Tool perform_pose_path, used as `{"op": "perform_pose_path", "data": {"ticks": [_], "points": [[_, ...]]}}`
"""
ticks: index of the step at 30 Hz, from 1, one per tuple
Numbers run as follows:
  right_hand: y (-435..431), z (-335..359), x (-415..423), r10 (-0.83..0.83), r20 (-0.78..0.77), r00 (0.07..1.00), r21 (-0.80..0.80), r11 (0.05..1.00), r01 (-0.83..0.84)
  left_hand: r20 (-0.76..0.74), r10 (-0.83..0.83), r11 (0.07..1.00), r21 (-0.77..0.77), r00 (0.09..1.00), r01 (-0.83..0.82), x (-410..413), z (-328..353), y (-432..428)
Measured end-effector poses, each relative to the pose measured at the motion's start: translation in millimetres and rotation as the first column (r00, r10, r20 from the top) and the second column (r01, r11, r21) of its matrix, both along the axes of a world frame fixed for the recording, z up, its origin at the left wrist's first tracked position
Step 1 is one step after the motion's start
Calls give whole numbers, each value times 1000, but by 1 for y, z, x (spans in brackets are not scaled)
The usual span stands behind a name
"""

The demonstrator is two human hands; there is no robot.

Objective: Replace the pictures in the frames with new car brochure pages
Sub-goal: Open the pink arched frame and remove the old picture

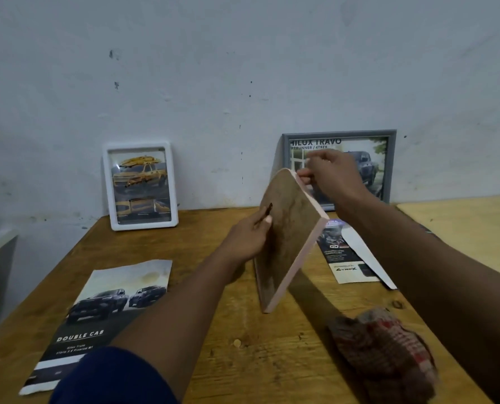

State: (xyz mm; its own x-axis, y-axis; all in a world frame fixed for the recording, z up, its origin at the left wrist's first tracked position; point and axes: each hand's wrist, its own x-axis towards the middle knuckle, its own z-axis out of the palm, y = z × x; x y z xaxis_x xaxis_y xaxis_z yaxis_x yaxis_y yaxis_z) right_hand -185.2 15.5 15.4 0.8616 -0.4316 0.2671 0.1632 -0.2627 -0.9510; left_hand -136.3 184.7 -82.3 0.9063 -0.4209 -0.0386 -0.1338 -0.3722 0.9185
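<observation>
- Pink frame [286, 237] stands on edge on the table [213, 330], brown backing towards the camera, so the back can be worked.
- Left hand [247, 237] grips its left edge to steady it.
- Right hand [330, 173] pinches the top corner, possibly prying; contact blurred.
- Brochure page [103, 310] lies flat nearby.

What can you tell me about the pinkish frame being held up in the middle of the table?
The pink frame stands tilted on its lower edge on the wooden table, its back toward the camera. The rim is pale pink with rounded corners; the back is a stained brown board carrying a small dark tab. The left hand grips at that tab, and the right hand pinches the top corner. Its front is hidden.
</observation>
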Motion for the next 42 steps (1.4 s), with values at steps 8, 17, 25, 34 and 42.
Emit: {"op": "perform_pose_path", "data": {"ticks": [8,17,25,34,42], "points": [[48,-1,5,257,-93,962,-159,950,-269,-264,89,901,-390,960,-190,12,67,50],[50,-86,0,131,-362,923,-344,902,-262,-149,270,959,-47,951,-280,14,30,92],[46,-144,-24,-42,-385,922,-735,618,-279,200,227,942,202,953,-267,5,-36,84],[51,-154,-29,-88,-311,946,-818,532,-220,376,106,845,455,921,-283,2,-60,83],[44,-134,-35,-46,-444,895,-743,577,-339,494,-37,745,593,869,-305,-16,-47,79]]}}
